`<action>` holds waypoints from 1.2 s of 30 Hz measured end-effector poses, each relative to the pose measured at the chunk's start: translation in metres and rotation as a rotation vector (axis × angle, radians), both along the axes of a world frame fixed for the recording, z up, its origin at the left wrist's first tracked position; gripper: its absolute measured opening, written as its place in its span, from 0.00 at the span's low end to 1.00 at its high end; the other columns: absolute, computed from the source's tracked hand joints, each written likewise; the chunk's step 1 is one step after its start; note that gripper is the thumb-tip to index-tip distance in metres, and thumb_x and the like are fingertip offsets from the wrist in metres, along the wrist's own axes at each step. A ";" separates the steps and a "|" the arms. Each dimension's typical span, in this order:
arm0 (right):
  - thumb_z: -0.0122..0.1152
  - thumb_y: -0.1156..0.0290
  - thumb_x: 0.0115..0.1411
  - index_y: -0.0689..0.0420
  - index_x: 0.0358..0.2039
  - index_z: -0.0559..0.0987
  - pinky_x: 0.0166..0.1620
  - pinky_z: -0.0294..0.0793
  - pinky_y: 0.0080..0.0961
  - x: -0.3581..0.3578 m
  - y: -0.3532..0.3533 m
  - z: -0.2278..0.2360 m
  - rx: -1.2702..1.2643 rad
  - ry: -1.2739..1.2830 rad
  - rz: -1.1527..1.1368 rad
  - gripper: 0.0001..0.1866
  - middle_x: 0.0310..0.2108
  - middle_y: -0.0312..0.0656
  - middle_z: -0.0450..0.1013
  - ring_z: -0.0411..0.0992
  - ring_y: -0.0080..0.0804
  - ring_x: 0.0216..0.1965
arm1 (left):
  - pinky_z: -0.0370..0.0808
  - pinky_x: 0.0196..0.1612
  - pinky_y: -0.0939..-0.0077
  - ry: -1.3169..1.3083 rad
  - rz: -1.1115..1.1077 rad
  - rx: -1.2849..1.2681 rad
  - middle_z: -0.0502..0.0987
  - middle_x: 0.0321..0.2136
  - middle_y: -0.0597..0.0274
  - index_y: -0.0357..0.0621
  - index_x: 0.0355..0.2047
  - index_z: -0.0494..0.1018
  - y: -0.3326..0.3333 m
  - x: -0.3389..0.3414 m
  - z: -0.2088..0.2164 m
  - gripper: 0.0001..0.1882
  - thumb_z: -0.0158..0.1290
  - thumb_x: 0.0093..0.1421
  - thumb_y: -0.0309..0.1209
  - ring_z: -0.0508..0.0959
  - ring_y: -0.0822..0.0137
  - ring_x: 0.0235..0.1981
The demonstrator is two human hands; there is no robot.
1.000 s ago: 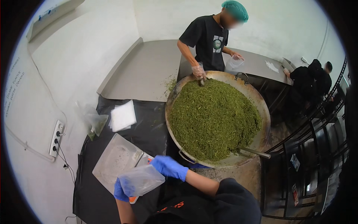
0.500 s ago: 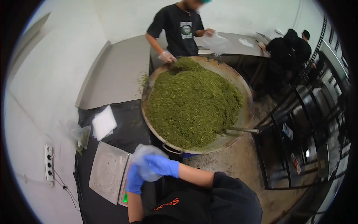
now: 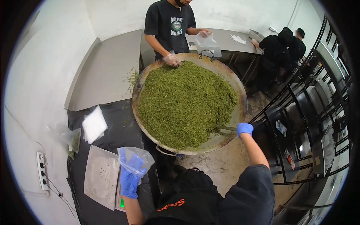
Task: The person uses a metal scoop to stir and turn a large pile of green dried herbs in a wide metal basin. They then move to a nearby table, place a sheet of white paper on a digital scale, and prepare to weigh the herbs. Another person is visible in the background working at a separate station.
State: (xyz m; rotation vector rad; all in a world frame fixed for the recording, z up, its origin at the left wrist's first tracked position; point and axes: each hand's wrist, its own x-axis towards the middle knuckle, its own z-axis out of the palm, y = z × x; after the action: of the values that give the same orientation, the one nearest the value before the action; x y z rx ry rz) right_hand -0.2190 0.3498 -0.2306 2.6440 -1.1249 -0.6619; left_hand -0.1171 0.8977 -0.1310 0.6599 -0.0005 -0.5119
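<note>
My left hand (image 3: pixel 130 183), in a blue glove, holds a clear plastic bag (image 3: pixel 144 157) beside the scale; its fingers show through the film. With my right hand (image 3: pixel 245 129), also gloved in blue, I grip the end of a long-handled tool (image 3: pixel 226 128). The tool's head is buried in a large heap of chopped green leaves (image 3: pixel 183 105), so its kind is hidden. A wide, round metal pan (image 3: pixel 240 90) with loop handles bears the heap. The kitchen scale (image 3: pixel 101 176), with a flat metal plate and lit green display, lies left of my left hand.
Across the pan a co-worker (image 3: pixel 170 26) in a black shirt has one gloved hand in the leaves and a plastic bag (image 3: pixel 207 45) in the other. White sheets (image 3: pixel 94 124) and a bag of greens (image 3: pixel 71 140) lie at left. Dark shelving (image 3: pixel 288 138) stands at right.
My right hand has left the plastic bag, moved right across the pan's near side and closed on the tool's handle. My left hand keeps the bag. The co-worker's bag now hangs lower.
</note>
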 end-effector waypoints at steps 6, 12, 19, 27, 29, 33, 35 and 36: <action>0.55 0.65 0.52 0.49 0.34 0.83 0.37 0.75 0.33 0.087 0.034 -0.077 0.046 -0.086 -0.159 0.11 0.37 0.40 0.77 0.76 0.38 0.41 | 0.77 0.37 0.71 -0.150 0.005 0.565 0.70 0.43 0.62 0.49 0.58 0.57 -0.020 0.025 -0.037 0.32 0.56 0.54 0.25 0.74 0.69 0.39; 0.50 0.64 0.55 0.49 0.36 0.82 0.37 0.74 0.34 0.073 0.003 -0.040 0.077 0.023 0.078 0.13 0.39 0.40 0.77 0.76 0.38 0.42 | 0.72 0.42 0.76 -0.739 0.461 1.140 0.70 0.43 0.64 0.38 0.53 0.63 -0.010 0.033 -0.011 0.37 0.65 0.43 0.33 0.72 0.69 0.39; 0.49 0.64 0.54 0.50 0.28 0.83 0.31 0.75 0.37 0.114 -0.011 -0.040 0.033 -0.217 0.165 0.13 0.31 0.42 0.78 0.78 0.41 0.32 | 0.58 0.57 0.66 -0.797 0.657 1.483 0.58 0.55 0.54 0.36 0.58 0.52 -0.059 0.050 -0.002 0.53 0.68 0.36 0.44 0.59 0.57 0.55; 0.42 0.55 0.56 0.56 0.20 0.81 0.30 0.73 0.39 0.108 -0.028 -0.024 0.116 -0.473 0.206 0.23 0.20 0.50 0.74 0.74 0.50 0.22 | 0.58 0.59 0.64 -0.811 0.264 0.856 0.59 0.54 0.54 0.41 0.60 0.49 -0.154 0.094 -0.001 0.51 0.66 0.41 0.42 0.60 0.57 0.56; 0.41 0.54 0.56 0.56 0.19 0.80 0.29 0.73 0.40 0.120 -0.023 -0.031 0.148 -0.524 0.229 0.24 0.19 0.50 0.74 0.74 0.50 0.21 | 0.58 0.60 0.66 -0.856 0.179 0.878 0.58 0.55 0.54 0.40 0.60 0.49 -0.174 0.103 -0.008 0.50 0.65 0.42 0.41 0.60 0.59 0.57; 0.41 0.54 0.56 0.55 0.18 0.80 0.31 0.73 0.40 0.120 -0.032 -0.029 0.178 -0.499 0.232 0.24 0.20 0.49 0.75 0.74 0.49 0.22 | 0.58 0.60 0.66 -0.838 0.070 0.883 0.59 0.55 0.56 0.41 0.59 0.50 -0.189 0.112 -0.018 0.48 0.65 0.43 0.40 0.60 0.61 0.57; 0.40 0.52 0.58 0.55 0.17 0.80 0.30 0.73 0.40 0.106 -0.045 -0.006 0.161 -0.538 0.240 0.26 0.18 0.48 0.74 0.74 0.49 0.21 | 0.58 0.60 0.67 -0.821 0.014 0.832 0.59 0.54 0.57 0.41 0.59 0.50 -0.191 0.118 -0.025 0.48 0.65 0.44 0.40 0.60 0.62 0.57; 0.40 0.51 0.58 0.55 0.17 0.80 0.30 0.73 0.40 0.101 -0.051 0.008 0.145 -0.555 0.247 0.27 0.17 0.49 0.73 0.73 0.49 0.21 | 0.59 0.59 0.69 -0.814 -0.022 0.853 0.60 0.54 0.58 0.41 0.58 0.52 -0.197 0.119 -0.023 0.45 0.65 0.46 0.39 0.61 0.64 0.56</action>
State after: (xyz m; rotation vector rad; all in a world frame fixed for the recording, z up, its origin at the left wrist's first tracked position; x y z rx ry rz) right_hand -0.1185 0.2987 -0.2224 3.1233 -0.8537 0.0505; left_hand 0.0024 0.7008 -0.1542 1.6712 -0.5833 -0.2140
